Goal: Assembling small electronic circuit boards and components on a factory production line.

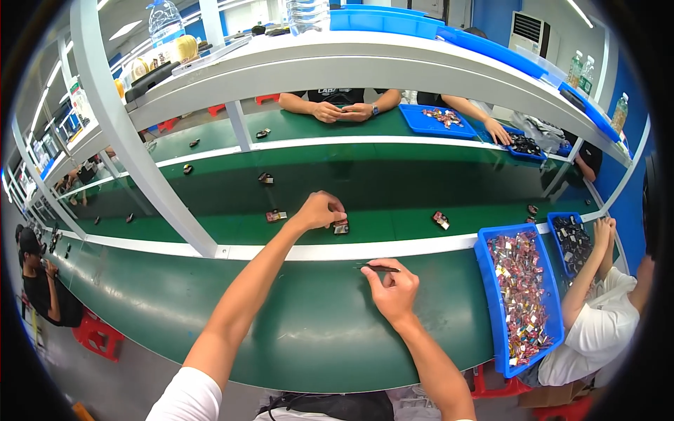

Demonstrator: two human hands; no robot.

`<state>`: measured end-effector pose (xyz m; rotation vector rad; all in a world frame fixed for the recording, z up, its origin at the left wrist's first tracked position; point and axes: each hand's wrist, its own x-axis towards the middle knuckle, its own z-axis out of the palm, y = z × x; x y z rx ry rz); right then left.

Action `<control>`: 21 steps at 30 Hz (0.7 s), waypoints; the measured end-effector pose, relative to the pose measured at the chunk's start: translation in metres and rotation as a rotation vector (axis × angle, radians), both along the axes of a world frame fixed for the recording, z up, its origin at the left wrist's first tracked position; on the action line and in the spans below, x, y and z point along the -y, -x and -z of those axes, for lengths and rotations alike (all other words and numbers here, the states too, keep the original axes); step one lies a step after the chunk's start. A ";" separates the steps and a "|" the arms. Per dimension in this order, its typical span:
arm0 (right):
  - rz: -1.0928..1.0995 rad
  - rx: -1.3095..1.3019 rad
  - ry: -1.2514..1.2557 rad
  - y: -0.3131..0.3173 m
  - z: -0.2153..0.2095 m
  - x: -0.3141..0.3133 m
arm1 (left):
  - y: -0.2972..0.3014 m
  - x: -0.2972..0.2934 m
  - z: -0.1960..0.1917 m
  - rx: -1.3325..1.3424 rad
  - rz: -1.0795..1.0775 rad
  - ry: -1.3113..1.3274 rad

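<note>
My left hand (323, 210) reaches over the green conveyor belt (393, 224), fingers pinched at a small black part with pink and silver bits (340, 227). The part sits right below the fingertips, at or just above the belt; its upper end is hidden by them. Over the green near worktop (316, 309), my right hand (393, 288) is closed on slim black tweezers (381, 269), their tip toward the left. Similar small parts lie on the belt either side of my left hand, one to the left (276, 216) and one to the right (440, 220).
At right, a blue tray (500, 344) holds many small pink and silver pieces. Beyond it stands a blue tray of black parts (572, 242), beside a person in white (597, 330). A white rail (393, 249) and slanted post (140, 140) border the belt; a shelf (365, 59) spans above. Others sit opposite.
</note>
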<state>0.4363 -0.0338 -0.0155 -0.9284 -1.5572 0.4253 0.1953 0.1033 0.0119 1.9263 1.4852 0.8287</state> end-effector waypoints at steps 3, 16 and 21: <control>-0.011 0.012 0.012 0.000 0.004 -0.002 | 0.001 -0.015 0.000 -0.130 0.089 0.126; -0.089 -0.047 0.088 -0.001 0.006 -0.002 | -0.008 0.051 -0.009 0.325 -0.205 0.291; -0.158 -0.184 0.473 -0.008 0.004 -0.002 | -0.047 0.115 -0.004 0.396 -0.339 0.157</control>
